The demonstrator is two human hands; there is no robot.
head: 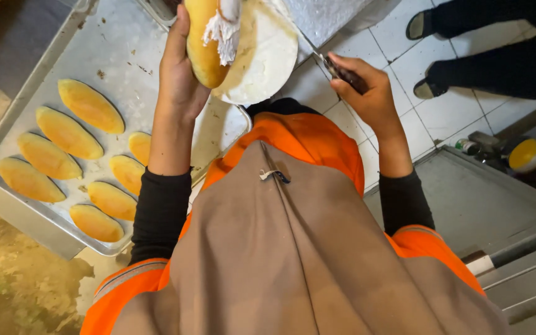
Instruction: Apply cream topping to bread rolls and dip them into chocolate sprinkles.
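The left hand grips a long golden bun with white cream in its slit, above the white tub. The right hand, right of the tub, clenches a knife. Keeping the bun's slit upward over the tub seems wise, so drips fall in.

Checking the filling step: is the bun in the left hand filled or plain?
Filled: the bun held in the left hand is split, with white cream showing in the cut.
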